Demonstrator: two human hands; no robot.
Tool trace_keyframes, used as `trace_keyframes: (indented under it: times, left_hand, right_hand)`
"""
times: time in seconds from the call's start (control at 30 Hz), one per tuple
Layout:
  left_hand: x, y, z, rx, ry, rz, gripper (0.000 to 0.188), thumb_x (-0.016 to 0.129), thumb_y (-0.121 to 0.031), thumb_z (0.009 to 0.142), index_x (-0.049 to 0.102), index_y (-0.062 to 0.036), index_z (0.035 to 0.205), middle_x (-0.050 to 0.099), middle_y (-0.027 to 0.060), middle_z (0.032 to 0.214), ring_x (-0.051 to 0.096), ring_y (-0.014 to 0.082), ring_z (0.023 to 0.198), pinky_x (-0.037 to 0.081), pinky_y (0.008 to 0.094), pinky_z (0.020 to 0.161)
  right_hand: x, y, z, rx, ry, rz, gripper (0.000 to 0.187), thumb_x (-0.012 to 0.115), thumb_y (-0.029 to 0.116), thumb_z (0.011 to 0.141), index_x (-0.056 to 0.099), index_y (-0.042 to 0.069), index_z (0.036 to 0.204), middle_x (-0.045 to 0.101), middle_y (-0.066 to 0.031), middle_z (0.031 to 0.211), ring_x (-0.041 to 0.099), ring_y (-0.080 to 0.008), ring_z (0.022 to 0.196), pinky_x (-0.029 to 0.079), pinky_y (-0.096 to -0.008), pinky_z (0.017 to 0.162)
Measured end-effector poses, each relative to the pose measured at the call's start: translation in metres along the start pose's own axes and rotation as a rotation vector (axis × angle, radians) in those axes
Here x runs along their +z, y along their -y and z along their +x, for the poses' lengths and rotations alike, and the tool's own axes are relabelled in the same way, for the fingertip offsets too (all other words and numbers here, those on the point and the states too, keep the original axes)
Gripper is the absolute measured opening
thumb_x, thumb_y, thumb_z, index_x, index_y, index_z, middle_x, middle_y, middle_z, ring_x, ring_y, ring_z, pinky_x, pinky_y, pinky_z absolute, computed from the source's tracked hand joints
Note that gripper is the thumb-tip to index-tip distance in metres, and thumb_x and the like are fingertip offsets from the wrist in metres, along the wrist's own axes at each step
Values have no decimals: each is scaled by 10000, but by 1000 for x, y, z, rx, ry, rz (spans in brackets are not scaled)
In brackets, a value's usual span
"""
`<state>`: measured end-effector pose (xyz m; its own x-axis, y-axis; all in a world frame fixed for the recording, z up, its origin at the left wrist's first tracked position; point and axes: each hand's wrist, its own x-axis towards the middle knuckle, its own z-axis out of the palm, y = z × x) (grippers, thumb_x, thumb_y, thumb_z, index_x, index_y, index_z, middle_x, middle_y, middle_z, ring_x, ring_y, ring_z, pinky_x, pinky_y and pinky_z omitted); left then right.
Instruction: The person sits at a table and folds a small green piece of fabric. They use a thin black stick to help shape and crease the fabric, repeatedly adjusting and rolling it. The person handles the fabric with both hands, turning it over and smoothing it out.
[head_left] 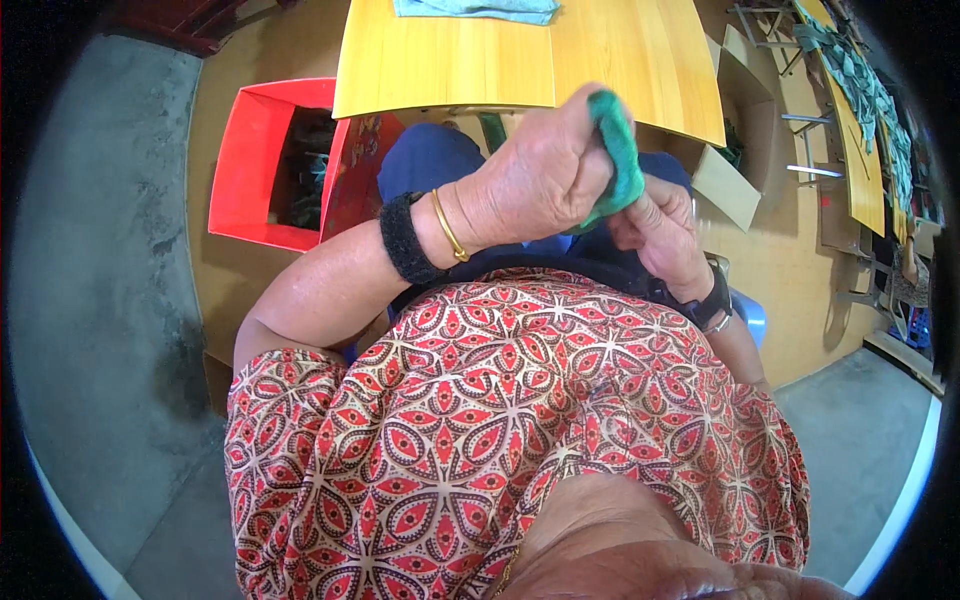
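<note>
A small, soft green cloth piece (622,160), perhaps a sock or glove, is held up between my two hands in front of my lap. My left hand (545,175) is closed around its left side, with the fabric running over the top of the fist. Lower and to the right, my right hand (663,232) pinches the bottom end of the fabric between thumb and fingers. Part of the cloth is hidden by my left fist, so its full shape does not show.
A yellow wooden table (450,60) stands ahead, with folded light-blue cloth (478,7) at its far edge. To the left sits a red box (245,165) with dark items inside. An open cardboard carton (728,185) is at the right, beyond it another table with blue-green cloths (860,80).
</note>
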<state>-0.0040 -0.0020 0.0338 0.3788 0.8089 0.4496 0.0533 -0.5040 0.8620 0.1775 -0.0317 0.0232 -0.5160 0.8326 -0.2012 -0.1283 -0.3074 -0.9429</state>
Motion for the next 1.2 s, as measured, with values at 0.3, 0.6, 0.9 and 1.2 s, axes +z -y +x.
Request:
trace_keyframes:
  times: [0.3,0.6,0.9,1.2]
  left_hand:
    - [-10,-14,2,-60,-111,-182,282,374,-228,891,494,6,992,554,49,784,515,84,722,417,203,666]
    - [-8,-11,-1,-50,-5,-115,222,404,-191,885,527,-10,848,558,44,723,520,82,661,425,216,606]
    - [-1,0,-3,-6,53,-80,239,372,-191,894,527,-21,829,550,55,714,526,122,643,426,232,604]
    - [5,7,-4,-36,77,-54,268,359,-213,899,524,-10,841,528,47,691,501,110,617,419,226,588]
  right_hand:
    - [-4,-13,9,-205,-123,-215,247,438,254,875,532,26,859,462,13,635,373,-40,521,303,-171,457]
    - [1,-10,5,-427,-180,-613,232,441,197,873,531,-16,855,568,-55,698,528,-95,631,415,-212,570]
    - [4,-19,3,-329,-216,-534,273,449,232,870,529,-9,769,539,-43,622,468,-74,550,393,-214,506]
    - [9,-24,3,-161,-175,-117,245,438,239,878,506,29,770,460,32,592,360,-26,509,295,-167,439]
